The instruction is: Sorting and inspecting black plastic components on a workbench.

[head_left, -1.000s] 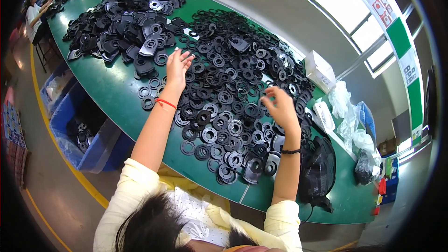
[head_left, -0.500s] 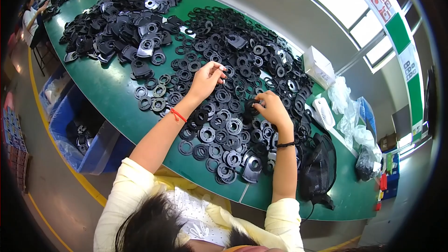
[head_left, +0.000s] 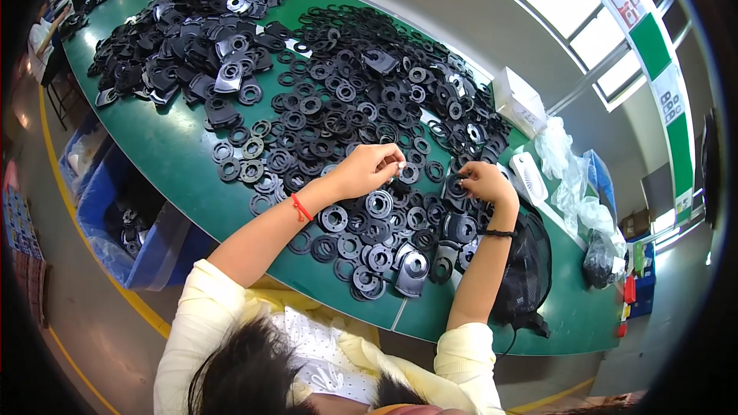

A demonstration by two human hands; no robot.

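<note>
My left hand [head_left: 367,170] hovers over the middle of a heap of black plastic rings [head_left: 350,246], thumb and fingers pinched together. Whatever lies between those fingertips is too small to make out. To its right, my right hand [head_left: 490,183] is closed at the fingertips on the edge of a black ring-shaped part [head_left: 455,187]. Beneath that part lie more black plates and rings, partly hidden by the hand. Near the front of the heap rests a shiny black plate with a round hole [head_left: 413,270].
A pile of black plates [head_left: 177,50] covers the table's [head_left: 184,161] far left. Along the right stand a white box [head_left: 520,100], a white slotted device [head_left: 530,178], clear plastic bags [head_left: 565,161] and a black mesh bag [head_left: 530,269]. A blue bin [head_left: 146,238] sits below the left edge.
My left hand has come nearer and to the right, still pinched. The right hand has moved right and slightly nearer, with a black ring-shaped part at its fingertips.
</note>
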